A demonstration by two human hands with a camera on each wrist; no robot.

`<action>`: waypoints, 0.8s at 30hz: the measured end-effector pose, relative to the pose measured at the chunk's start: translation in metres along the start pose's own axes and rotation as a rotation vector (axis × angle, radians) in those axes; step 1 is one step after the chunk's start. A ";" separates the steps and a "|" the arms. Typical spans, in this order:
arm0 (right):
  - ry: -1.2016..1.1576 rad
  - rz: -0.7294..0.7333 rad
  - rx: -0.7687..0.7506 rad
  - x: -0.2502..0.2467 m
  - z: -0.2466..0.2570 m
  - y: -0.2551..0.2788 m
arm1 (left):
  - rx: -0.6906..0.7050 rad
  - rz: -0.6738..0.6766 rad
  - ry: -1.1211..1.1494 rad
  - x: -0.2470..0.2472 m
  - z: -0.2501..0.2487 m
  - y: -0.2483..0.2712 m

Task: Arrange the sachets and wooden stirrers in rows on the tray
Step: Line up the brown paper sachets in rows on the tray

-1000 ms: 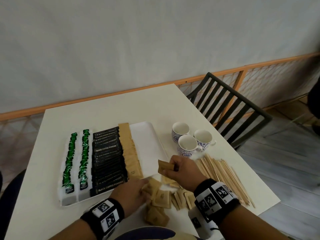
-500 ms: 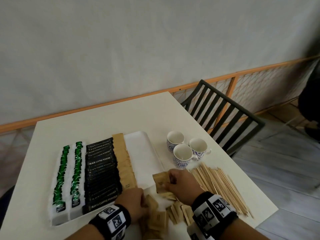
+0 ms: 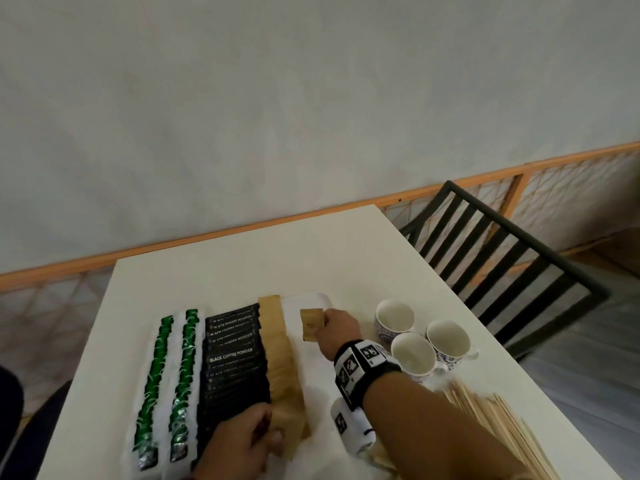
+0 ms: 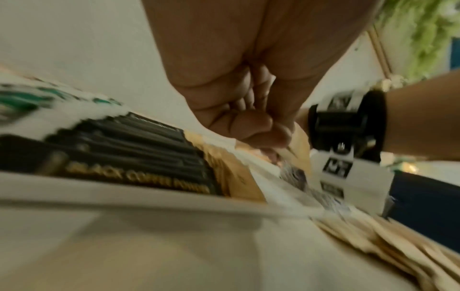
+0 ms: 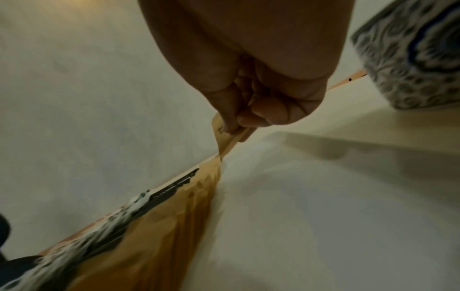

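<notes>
At the bottom centre of the head view, the left hand [image 3: 239,441] is resting at the near end of the brown row [image 3: 282,368]. Its fingers are curled, with the thumb pressing a brown packet [image 3: 289,441] at that end. This is probably steadying the overlapped stack so it does not slide while more packets go in. The left wrist view is too blurred to show the pinch clearly.

At the lower right, the wooden stirrers [image 3: 498,424] are lying in a loose fan on the table [image 3: 242,258], off the tray [image 3: 311,382]. They are likely waiting for the sachets to be finished.

In the lower left, the tray is holding two rows of green-and-white sachets [image 3: 166,382]. To their right lies a row of black coffee sachets [image 3: 235,362], and then the brown row. Each sachet is overlapping the next, which keeps the lines compact. The strip of tray to the right of the brown row is bare, seemingly room for the next row.

Further up, near the frame's centre, the right hand [image 3: 337,332] is pinching a brown sachet [image 3: 311,323] between thumb and fingers. It is holding the sachet over the far end of the bare strip, apparently to begin a new row from the back. Whether the sachet is touching the tray cannot be told.

To the right, three cups [image 3: 415,341] are standing close together on the table, beside the tray.
</notes>
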State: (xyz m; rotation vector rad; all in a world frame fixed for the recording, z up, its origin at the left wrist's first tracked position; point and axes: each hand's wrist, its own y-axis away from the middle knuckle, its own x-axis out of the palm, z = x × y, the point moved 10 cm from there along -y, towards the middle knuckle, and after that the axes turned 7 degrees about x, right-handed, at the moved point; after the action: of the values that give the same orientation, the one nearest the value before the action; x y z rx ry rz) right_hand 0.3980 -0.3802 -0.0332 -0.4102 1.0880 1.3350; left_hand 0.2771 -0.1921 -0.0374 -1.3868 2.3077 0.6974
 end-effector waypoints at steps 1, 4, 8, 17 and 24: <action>0.005 0.013 0.019 0.005 0.002 -0.012 | -0.045 -0.014 0.070 -0.010 0.006 0.001; 0.008 0.031 0.048 0.018 0.010 -0.043 | -0.206 0.022 0.308 -0.025 0.031 0.002; -0.019 0.033 0.073 0.028 0.017 -0.074 | -0.295 -0.017 0.481 -0.034 0.069 -0.010; 0.037 0.060 0.023 0.039 0.033 -0.110 | -0.312 0.048 0.370 -0.040 0.069 -0.027; 0.089 0.067 0.013 0.045 0.036 -0.119 | -0.326 0.068 0.231 -0.050 0.050 -0.014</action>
State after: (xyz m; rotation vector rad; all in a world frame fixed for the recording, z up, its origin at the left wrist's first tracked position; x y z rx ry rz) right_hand 0.5147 -0.3567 -0.0912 -0.4294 1.1928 1.3786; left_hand 0.3150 -0.1336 -0.0547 -1.6089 2.5132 1.0204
